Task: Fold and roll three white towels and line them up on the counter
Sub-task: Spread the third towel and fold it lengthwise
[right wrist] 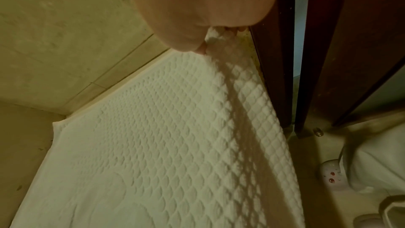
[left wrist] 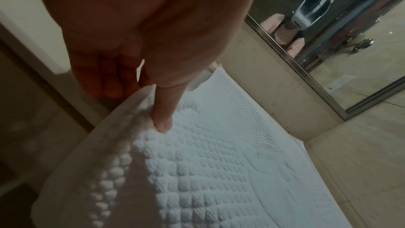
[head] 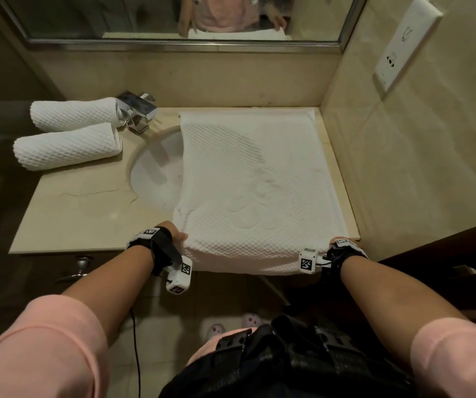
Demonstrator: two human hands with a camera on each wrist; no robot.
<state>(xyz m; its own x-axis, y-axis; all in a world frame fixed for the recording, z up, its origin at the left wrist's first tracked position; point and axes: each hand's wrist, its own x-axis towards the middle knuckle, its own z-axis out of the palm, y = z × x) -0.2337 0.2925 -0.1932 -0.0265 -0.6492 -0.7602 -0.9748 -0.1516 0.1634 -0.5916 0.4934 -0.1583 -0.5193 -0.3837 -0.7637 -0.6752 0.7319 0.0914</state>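
Two rolled white waffle-weave towels (head: 70,133) lay at the worktop's (head: 81,214) far left corner, while both hands (head: 173,234) (head: 343,243) pinched the third flat towel's (head: 254,179) near corners, unrolled.

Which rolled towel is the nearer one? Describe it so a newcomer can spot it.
Start at the counter and find the faucet behind the sink. Left of the faucet lie two rolled white towels side by side; the nearer rolled towel is the one closer to the counter's front edge. The farther rolled towel sits behind it, its end beside the faucet.
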